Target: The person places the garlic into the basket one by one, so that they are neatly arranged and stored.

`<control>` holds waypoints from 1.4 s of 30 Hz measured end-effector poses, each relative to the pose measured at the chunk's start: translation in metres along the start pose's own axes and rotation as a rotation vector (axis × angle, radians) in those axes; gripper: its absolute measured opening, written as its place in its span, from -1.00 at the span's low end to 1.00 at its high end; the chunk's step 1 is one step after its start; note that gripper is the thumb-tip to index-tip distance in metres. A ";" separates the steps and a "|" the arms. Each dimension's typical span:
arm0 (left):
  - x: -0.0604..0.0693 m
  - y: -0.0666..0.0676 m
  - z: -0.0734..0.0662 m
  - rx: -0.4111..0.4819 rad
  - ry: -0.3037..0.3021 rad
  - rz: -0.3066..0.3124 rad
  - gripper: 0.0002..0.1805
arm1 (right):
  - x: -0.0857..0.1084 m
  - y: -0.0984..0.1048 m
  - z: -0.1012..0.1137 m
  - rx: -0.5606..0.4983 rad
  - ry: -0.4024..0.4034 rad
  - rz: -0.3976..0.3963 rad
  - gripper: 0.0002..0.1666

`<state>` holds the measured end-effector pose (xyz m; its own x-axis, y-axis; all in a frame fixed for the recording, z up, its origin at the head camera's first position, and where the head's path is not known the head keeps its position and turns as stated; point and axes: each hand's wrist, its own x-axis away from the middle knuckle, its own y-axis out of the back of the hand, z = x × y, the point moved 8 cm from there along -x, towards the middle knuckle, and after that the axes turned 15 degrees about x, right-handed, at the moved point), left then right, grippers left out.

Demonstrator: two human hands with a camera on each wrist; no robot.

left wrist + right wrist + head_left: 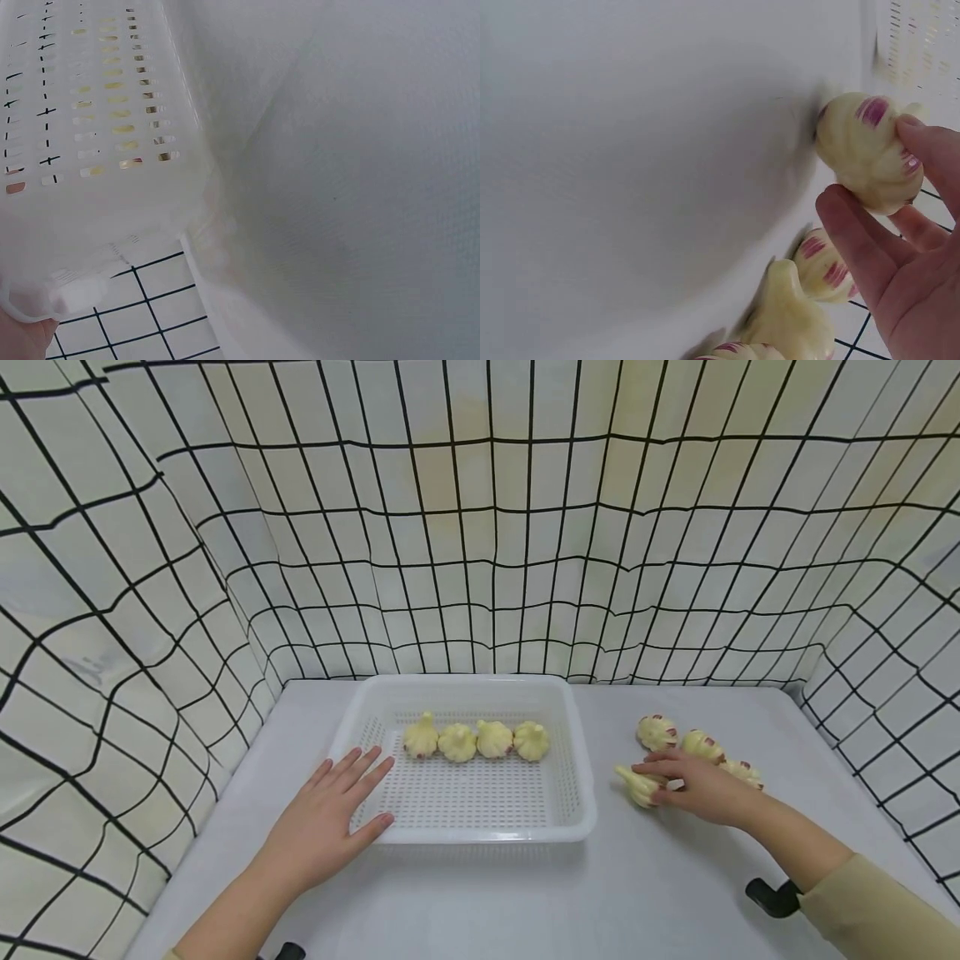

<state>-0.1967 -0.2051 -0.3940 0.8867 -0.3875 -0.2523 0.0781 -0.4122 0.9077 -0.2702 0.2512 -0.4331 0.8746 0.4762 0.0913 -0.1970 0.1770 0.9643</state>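
Observation:
My right hand (pixel 697 789) holds a pale garlic bulb (pixel 640 787) with purple-red patches, low at the table to the right of the basket. In the right wrist view, thumb and fingers are around this garlic bulb (pixel 866 150). Behind that hand lie three more garlic bulbs (pixel 657 732), one partly hidden by it. The left hand (pixel 322 822), its fingers straight and spread, is at the left side of a white perforated plastic basket (pixel 472 837). Several garlic bulbs (pixel 457 743) sit in a row inside the basket, toward its back.
A white-covered table (pixel 480 902) carries everything. Black grid netting (pixel 495 560) over white sheeting stands around the back and both sides. A black curved object (pixel 772 897) shows beside the right sleeve, and another dark piece (pixel 290 952) near the left forearm.

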 end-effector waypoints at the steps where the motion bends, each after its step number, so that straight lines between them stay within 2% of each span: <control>1: 0.000 0.000 0.000 0.000 0.003 0.002 -0.20 | 0.000 0.000 0.000 0.003 0.008 -0.006 -0.47; 8: -0.001 -0.002 0.000 0.004 0.022 0.027 -0.20 | 0.003 0.004 -0.008 0.009 -0.050 -0.023 -0.46; 14: 0.000 -0.002 0.001 0.001 0.031 0.039 -0.21 | 0.006 0.004 -0.017 0.027 -0.107 -0.009 -0.32; 19: 0.000 -0.001 0.000 0.002 0.025 0.026 -0.21 | 0.007 0.003 -0.019 0.047 -0.098 -0.023 -0.26; 31: 0.000 0.001 0.000 -0.008 0.017 0.007 -0.21 | 0.007 0.002 -0.022 0.038 -0.043 -0.056 -0.31; 37: 0.000 0.000 0.002 -0.007 0.024 0.017 -0.20 | 0.008 0.011 -0.025 0.064 -0.099 -0.068 -0.35; 42: -0.001 -0.002 0.003 -0.002 0.028 0.034 -0.20 | 0.010 0.017 -0.026 0.046 -0.106 -0.072 -0.37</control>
<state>-0.1988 -0.2068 -0.3964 0.9011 -0.3782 -0.2123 0.0491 -0.3974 0.9163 -0.2766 0.2815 -0.4223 0.9281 0.3696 0.0449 -0.1137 0.1665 0.9795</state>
